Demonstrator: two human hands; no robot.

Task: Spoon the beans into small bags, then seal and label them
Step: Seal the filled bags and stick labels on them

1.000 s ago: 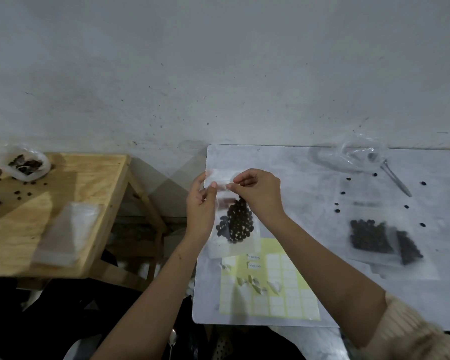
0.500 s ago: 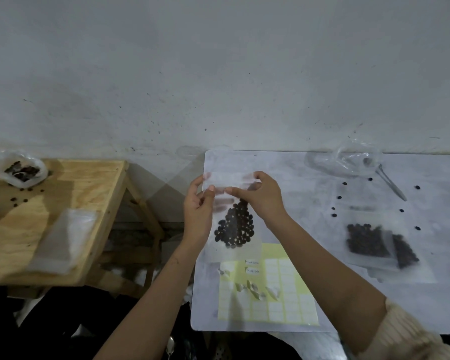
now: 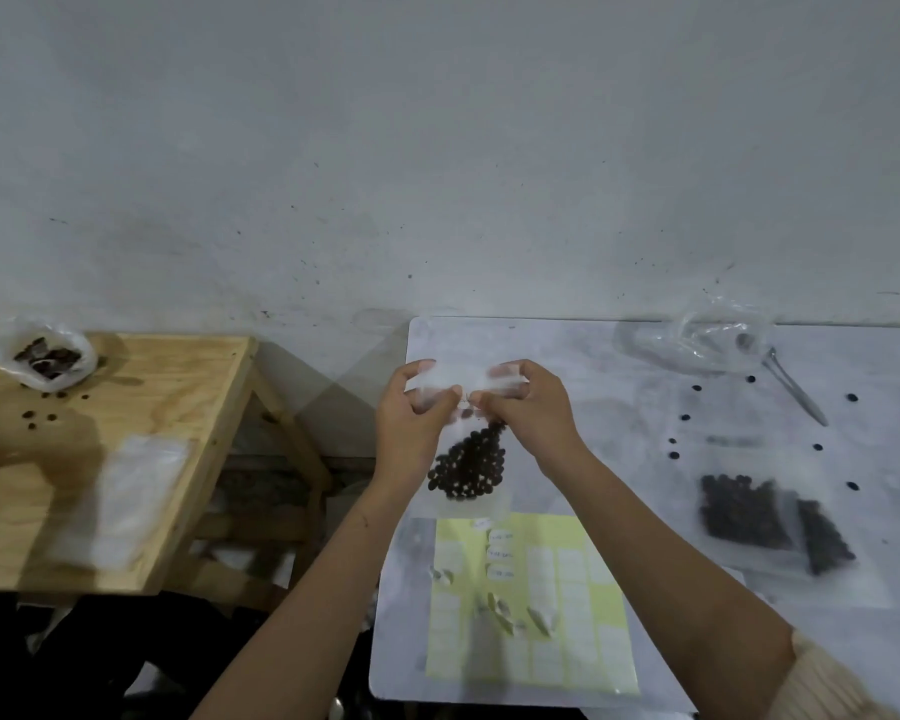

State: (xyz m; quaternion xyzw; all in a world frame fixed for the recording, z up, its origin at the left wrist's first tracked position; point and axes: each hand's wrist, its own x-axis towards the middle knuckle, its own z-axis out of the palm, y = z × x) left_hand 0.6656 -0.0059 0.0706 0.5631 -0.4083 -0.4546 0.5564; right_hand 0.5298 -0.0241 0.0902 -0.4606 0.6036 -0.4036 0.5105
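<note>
Currently in hand: a small bag (image 3: 468, 504) of clear plastic, hanging upright over the white table (image 3: 567, 345), its top edge caught between both hands.
Left hand (image 3: 411, 423): thumb and fingers pinch the bag's top at its left end.
Right hand (image 3: 533, 407): thumb and fingers pinch the same top edge at its right end; the thumb tips of the two hands nearly meet.
Beans (image 3: 468, 467): a dark heap settled in the lower part of the bag, directly below the hands.
Bag mouth: cannot tell whether it is closed; the plastic is blurred at the fingers.
Label sheet (image 3: 583, 537): yellow, flat on the table between the forearms, nearer the person than the hands.
Filled bags (image 3: 744, 511): lying flat, well off to the right of the right hand.
Spoon (image 3: 796, 389): far right of the right hand, its bowl beside a crumpled clear bag (image 3: 713, 340).
Loose beans (image 3: 674, 454): scattered right of the right hand.
Wooden table (image 3: 178, 387): left of the left hand, carrying an open bean bag (image 3: 40, 356) and empty bags (image 3: 126, 501).
</note>
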